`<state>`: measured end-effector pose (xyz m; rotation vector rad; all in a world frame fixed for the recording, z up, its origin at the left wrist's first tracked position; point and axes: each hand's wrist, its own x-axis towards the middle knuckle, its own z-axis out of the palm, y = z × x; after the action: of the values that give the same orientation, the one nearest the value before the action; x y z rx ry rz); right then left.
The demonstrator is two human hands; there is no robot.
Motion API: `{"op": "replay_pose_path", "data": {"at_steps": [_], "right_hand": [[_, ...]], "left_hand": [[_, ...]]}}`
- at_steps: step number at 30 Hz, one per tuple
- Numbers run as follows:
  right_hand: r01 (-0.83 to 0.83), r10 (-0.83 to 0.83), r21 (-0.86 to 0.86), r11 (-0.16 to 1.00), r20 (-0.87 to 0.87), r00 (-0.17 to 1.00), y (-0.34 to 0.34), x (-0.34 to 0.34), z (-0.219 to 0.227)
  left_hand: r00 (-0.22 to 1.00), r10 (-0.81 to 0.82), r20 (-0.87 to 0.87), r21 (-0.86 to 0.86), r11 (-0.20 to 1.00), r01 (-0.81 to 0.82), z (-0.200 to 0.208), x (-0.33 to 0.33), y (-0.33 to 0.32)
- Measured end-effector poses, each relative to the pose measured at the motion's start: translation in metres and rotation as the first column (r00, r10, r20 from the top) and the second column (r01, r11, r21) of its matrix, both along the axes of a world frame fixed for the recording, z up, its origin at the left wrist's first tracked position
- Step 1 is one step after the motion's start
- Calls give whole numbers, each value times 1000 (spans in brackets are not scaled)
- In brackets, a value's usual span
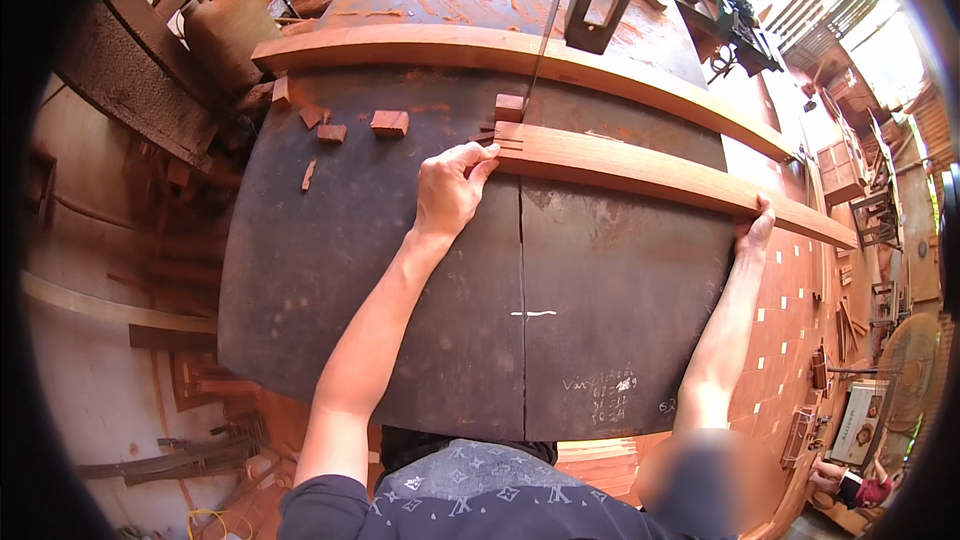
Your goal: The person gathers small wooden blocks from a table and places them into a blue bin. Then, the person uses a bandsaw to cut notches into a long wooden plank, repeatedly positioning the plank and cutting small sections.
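A long reddish-brown wooden bar (640, 166) lies across the dark saw table (390, 270), with narrow slots cut into its left end. My left hand (450, 190) pinches that end between thumb and fingers. Farther along, past the table's right edge, my right hand (757, 227) grips the bar, thumb on top and fingers partly hidden beneath. The thin band saw blade (541, 52) comes down just behind the bar's left end, close to my left hand. A small wood block (509, 107) sits beside the blade. Behind it, a longer timber (420, 45) spans the table.
Several offcuts (390, 123) and a thin sliver (308, 175) lie at the table's left. The saw's metal guide (597, 5) hangs above. A dusty jug (222, 25) stands at far left, wood strips lie below it. On the right, a person (868, 485) sits beyond the tiled floor (785, 340).
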<state>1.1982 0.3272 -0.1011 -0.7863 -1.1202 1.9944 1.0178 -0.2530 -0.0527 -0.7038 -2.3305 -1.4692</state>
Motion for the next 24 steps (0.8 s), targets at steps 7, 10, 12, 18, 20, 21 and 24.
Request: {"op": "replay_pose_path", "data": {"at_steps": [7, 10, 12, 18, 20, 21, 24], "right_hand": [[46, -45, 15, 999, -79, 996, -8, -8, -2], [67, -67, 24, 997, -32, 997, -5, -2, -2], [46, -44, 38, 998, -52, 998, -4, -2, -3], [60, -59, 38, 997, -32, 998, 6, 2, -6], [42, -41, 36, 998, -39, 998, 10, 4, -8], [29, -28, 35, 999, -38, 999, 5, 0, -7], [23, -23, 20, 1000, -41, 999, 0, -2, -4]], "left_hand": [[1000, -5, 0, 54, 999, 5, -2, -7, 0], [1000, -5, -18, 67, 998, 6, -8, -6, 0], [999, -4, -33, 72, 997, 6, -9, -6, 1], [999, -25, -19, 55, 998, 26, -3, -5, 2], [999, -28, -15, 52, 998, 29, -3, -6, 2], [1000, -23, -17, 52, 998, 24, -3, -6, 1], [1000, -19, -22, 63, 998, 20, -5, -6, 0]]}}
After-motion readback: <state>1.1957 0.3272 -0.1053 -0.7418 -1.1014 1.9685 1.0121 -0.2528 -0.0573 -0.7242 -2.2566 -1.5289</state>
